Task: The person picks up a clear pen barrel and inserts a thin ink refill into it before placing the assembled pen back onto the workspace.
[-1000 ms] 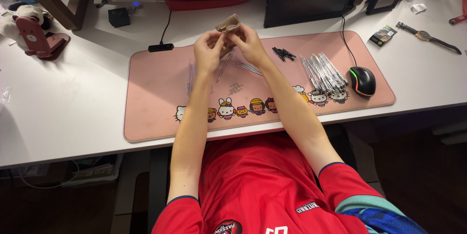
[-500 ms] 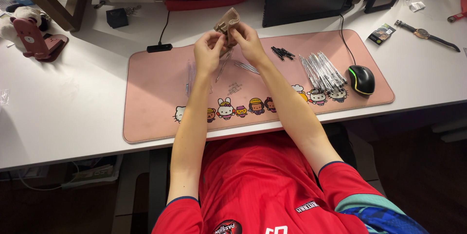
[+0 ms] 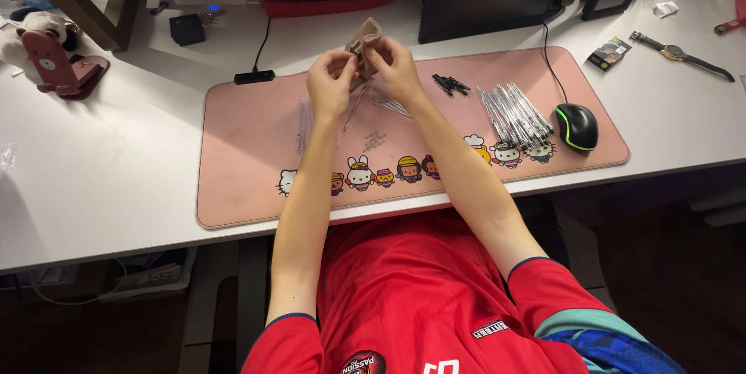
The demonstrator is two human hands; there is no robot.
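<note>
Hands, head view: left hand and right hand are raised together over the far middle of the pink mat, fingers curled inward.
Held thing: both pinch a small tan pouch between them, its upper end sticking up past the fingertips; held up off the counter, likely so its opening can be worked with both thumbs.
Below the hands: thin clear pen parts lie loose on the mat, close under the wrists and easy to reach.
Right of the right hand: small black pieces, then a neat row of clear pens, kept clear of the working spot.
Further right: black mouse at the mat's edge.
Counter: white, carrying the mat.
</note>
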